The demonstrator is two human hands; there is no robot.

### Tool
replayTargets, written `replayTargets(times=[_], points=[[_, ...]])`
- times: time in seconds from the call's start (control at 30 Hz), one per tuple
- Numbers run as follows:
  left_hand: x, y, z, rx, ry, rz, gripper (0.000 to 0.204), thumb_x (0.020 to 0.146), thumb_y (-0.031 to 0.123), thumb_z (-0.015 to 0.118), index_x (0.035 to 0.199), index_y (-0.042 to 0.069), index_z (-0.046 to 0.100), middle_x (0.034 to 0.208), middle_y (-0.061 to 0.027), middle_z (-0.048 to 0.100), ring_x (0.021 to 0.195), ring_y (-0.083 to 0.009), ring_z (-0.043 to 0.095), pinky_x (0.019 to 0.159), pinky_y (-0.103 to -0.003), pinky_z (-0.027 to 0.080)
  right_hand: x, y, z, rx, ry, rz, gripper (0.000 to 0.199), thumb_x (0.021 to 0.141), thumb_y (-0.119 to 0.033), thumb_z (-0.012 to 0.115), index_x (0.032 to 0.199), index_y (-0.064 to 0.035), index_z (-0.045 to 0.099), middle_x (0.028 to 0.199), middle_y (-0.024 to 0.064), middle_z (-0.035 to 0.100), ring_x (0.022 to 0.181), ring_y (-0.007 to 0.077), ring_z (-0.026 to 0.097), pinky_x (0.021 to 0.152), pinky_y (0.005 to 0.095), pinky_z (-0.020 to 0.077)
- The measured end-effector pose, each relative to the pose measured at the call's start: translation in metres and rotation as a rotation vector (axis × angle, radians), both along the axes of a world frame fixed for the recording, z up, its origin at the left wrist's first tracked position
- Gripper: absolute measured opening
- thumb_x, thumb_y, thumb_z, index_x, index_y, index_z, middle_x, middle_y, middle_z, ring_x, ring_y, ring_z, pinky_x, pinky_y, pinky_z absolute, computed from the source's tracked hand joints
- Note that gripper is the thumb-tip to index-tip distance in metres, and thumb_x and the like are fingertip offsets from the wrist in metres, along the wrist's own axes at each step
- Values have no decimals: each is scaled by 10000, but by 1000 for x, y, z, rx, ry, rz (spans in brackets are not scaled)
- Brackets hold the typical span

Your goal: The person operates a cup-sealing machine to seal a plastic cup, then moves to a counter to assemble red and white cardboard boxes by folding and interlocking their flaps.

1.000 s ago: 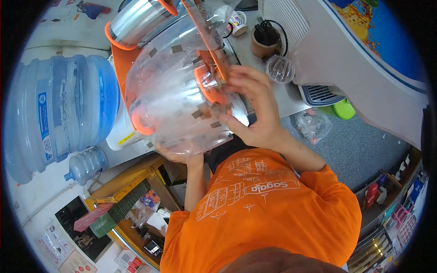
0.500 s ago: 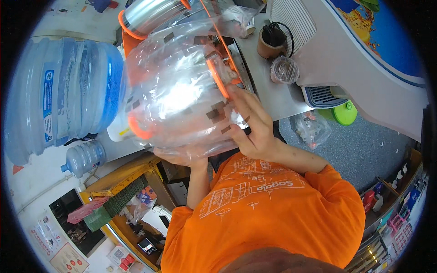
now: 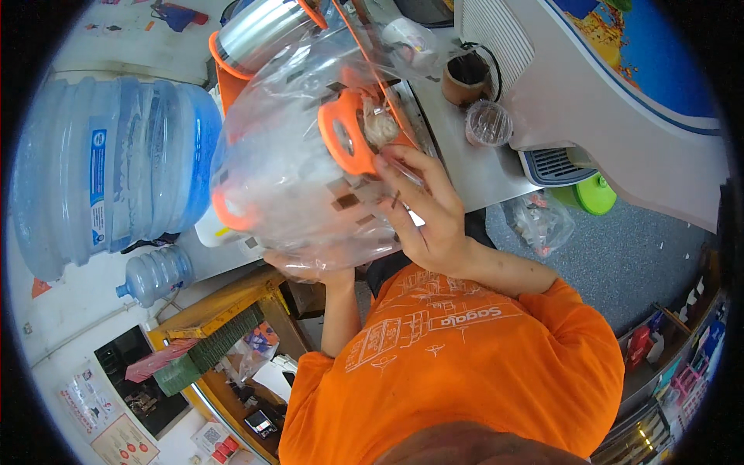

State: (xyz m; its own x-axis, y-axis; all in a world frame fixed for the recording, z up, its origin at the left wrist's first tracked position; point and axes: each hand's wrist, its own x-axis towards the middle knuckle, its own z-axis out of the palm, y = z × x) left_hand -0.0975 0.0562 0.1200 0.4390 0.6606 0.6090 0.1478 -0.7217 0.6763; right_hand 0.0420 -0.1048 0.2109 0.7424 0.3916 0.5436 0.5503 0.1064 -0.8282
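A bulky bundle of clear, shiny plastic (image 3: 271, 170) is held up in front of me, faint dark square patches on its surface. Orange shows on it at two places: a looped orange piece (image 3: 346, 132) at its right and a curved orange part (image 3: 231, 211) at its lower left. My right hand (image 3: 430, 213) grips its right side, fingertips by the lower end of the loop and thumb on the plastic. From below, my left hand (image 3: 310, 267) supports it; the plastic hides most of those fingers. Beyond the loop is a pale, crumpled lump (image 3: 380, 128).
Behind the bundle lies a shiny metal cylinder (image 3: 263, 35) with orange ends. A large blue water bottle (image 3: 116, 170) and a smaller one (image 3: 155, 275) are at left. On the metal counter (image 3: 484, 170) are a brown pot (image 3: 465, 81), a clear cup (image 3: 488, 124) and a large white machine (image 3: 604, 116).
The bundle has turned in my hands, so the orange loop now faces me more fully. My right fingers have shifted slightly along its edge.
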Motion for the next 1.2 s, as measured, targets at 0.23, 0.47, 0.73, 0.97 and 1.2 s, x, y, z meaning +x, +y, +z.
replayTargets(times=[0.23,0.47,0.73,0.97,1.2], points=[[0,2,-3,-93,-86,19,755,851,399,794,1382,-9,444,1238,-211,576,1080,-387,609,931,-476,514,7,-2,2,12,12,-16,439,892,11,654,1330,-23,657,1306,204,585,1160,348,624,979,398,519],[-2,1,2,-553,-457,-106,702,857,388,789,1351,-3,477,1193,-198,609,1040,-379,629,911,-465,527,8,0,-2,-135,-89,-90,431,893,1,667,1322,20,641,1274,217,618,1140,357,639,973,404,518],[30,-1,45,4,-180,-135,593,813,64,779,1357,10,549,1265,-240,660,1027,-391,646,878,-441,538,4,-11,-25,-177,43,-67,432,954,-74,669,1340,65,535,1223,153,600,1066,237,607,938,349,494],[40,2,34,4,-355,-206,645,785,74,783,1385,37,551,1324,-272,628,1036,-410,625,898,-463,521,24,-39,-14,-302,11,-59,532,918,16,571,1431,74,440,1271,130,569,1173,213,555,1042,343,425],[35,7,47,-31,-349,-218,653,765,87,801,1365,45,547,1364,-251,602,1084,-417,612,923,-463,507,52,-31,79,30,-494,-101,701,856,-405,764,1360,13,515,1323,175,578,1253,324,554,1075,466,422]])
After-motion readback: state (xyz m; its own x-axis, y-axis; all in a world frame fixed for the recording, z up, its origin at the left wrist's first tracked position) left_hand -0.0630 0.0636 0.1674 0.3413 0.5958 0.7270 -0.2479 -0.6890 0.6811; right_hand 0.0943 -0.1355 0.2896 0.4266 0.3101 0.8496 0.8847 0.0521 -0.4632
